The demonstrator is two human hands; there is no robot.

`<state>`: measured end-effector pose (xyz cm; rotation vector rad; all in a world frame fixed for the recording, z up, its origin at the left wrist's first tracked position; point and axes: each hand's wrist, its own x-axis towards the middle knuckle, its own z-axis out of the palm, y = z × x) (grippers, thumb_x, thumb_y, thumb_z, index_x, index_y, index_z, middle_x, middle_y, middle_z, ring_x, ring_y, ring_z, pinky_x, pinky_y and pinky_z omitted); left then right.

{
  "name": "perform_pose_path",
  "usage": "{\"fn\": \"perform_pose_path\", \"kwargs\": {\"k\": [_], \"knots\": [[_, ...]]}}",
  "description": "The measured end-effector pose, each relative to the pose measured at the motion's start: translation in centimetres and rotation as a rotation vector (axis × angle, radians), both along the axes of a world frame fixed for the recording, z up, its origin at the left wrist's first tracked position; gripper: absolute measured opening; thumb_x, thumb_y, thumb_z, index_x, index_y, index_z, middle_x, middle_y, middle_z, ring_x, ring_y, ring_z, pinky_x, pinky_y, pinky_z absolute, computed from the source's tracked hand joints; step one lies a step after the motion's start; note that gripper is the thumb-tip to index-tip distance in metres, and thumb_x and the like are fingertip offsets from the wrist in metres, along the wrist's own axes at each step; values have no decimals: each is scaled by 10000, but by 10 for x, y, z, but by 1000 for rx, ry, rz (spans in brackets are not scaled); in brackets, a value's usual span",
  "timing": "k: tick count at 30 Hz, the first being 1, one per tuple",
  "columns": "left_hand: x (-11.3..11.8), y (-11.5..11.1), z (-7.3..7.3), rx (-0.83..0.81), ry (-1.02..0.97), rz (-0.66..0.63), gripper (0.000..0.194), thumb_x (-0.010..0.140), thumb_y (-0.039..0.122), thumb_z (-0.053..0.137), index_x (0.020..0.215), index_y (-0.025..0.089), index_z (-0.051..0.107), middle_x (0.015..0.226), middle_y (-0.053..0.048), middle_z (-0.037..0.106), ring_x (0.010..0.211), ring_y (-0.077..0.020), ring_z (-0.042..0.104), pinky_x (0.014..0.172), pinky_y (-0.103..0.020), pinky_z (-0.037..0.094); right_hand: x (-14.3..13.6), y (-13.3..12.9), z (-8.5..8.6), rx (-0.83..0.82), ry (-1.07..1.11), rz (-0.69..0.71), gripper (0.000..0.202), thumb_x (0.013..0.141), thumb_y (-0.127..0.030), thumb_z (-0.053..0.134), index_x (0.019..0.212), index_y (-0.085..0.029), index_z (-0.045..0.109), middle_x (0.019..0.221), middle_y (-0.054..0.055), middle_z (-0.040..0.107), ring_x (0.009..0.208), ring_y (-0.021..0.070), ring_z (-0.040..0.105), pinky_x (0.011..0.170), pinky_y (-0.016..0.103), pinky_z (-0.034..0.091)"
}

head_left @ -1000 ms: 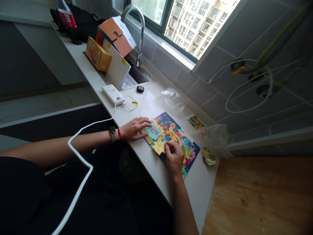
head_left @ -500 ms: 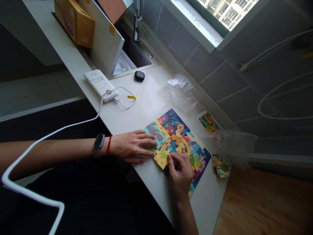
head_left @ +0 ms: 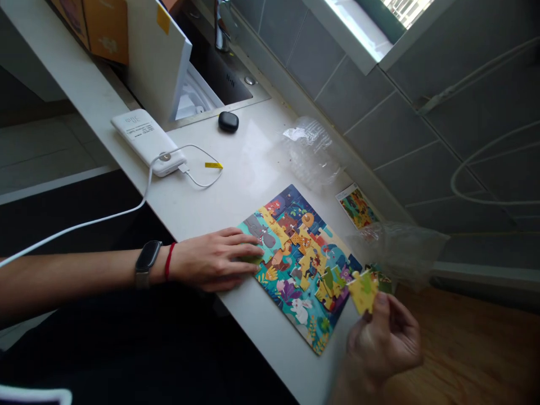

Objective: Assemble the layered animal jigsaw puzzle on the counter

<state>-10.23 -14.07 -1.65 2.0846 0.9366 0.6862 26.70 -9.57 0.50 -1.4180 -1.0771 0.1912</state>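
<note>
A colourful animal puzzle board (head_left: 291, 270) lies on the white counter, with pieces across its middle and upper parts. My left hand (head_left: 223, 259) rests flat, fingers spread, on the board's left edge; a bit of green shows under its fingertips. To the right of the board my right hand (head_left: 386, 332) is raised, pinching a yellow-green puzzle piece (head_left: 363, 291) between thumb and fingers. Behind that piece, a pile of loose pieces (head_left: 382, 277) is partly hidden. A small picture card (head_left: 357, 206) lies beyond the board.
Crumpled clear plastic (head_left: 312, 152) and a clear bag (head_left: 405, 250) lie near the wall. A white power bank (head_left: 147, 140) with a cable, a black case (head_left: 228, 122) and the sink (head_left: 219, 79) are at the upper left.
My right hand has lifted the yellow-green piece off the board's lower left part and carried it right, past the board's edge. My left hand stays on the board. The view has shifted slightly.
</note>
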Motion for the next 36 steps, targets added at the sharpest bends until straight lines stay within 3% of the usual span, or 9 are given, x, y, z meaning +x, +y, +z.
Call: {"fn": "perform_pose_path", "kwargs": {"k": [2,5,10,13,16,19,25,28,36], "knots": [[-3,2,3,47,-27,18,292,1001,343,633,1250,392,775,1380,-49,730,1399,-336,617,1221,-528,482,21,9,2,45,37,-131,217,784,-345,876,875,-232,714,873,52,700,785,262,698,734,444,631],[-6,22,16,209,-89,12,227,1004,227,619,1130,309,790,1167,-83,800,1268,-299,698,1083,-448,584,40,14,4,45,179,-159,273,746,-347,897,894,-216,709,870,31,694,750,210,683,652,346,606],[8,105,36,443,-150,35,142,1014,221,626,1020,212,767,960,-81,806,871,-195,758,828,-317,596,44,15,-3,-138,248,-62,418,654,-396,970,907,-177,719,817,6,705,668,138,632,574,242,525],[25,156,30,442,-243,177,225,1024,301,605,924,189,772,850,-71,788,742,-163,721,716,-287,569,46,17,-14,-223,147,-24,453,693,-484,949,912,-160,720,783,9,696,605,127,594,536,243,479],[35,182,14,379,-328,250,243,1005,323,619,900,169,775,770,-52,774,671,-136,698,674,-261,549,51,18,-20,-192,41,-95,462,767,-556,890,923,-157,717,782,15,691,615,140,602,560,264,485],[36,185,2,257,-350,269,250,997,317,616,892,150,771,717,-35,759,619,-113,670,634,-234,533,51,16,-17,-192,-62,-91,467,818,-606,835,895,-159,726,787,28,699,667,166,632,631,301,527],[32,183,1,191,-351,264,268,1006,329,604,885,149,762,702,-24,750,598,-106,657,619,-230,525,40,7,1,-514,-624,474,518,815,-587,857,1189,-232,804,1216,125,712,1138,317,667,1018,516,537],[31,184,3,256,-292,214,262,1014,323,599,901,155,766,718,-27,750,605,-111,642,617,-241,510,38,5,-1,-540,-743,499,615,825,-630,835,1297,-242,761,1377,152,655,1313,369,583,1144,598,442],[35,165,10,384,-137,-39,273,1054,318,562,956,179,777,877,-89,769,791,-182,691,734,-309,549,32,4,-1,-432,-771,486,468,857,-576,825,1169,-231,769,1285,134,719,1256,349,623,1133,593,460]]}}
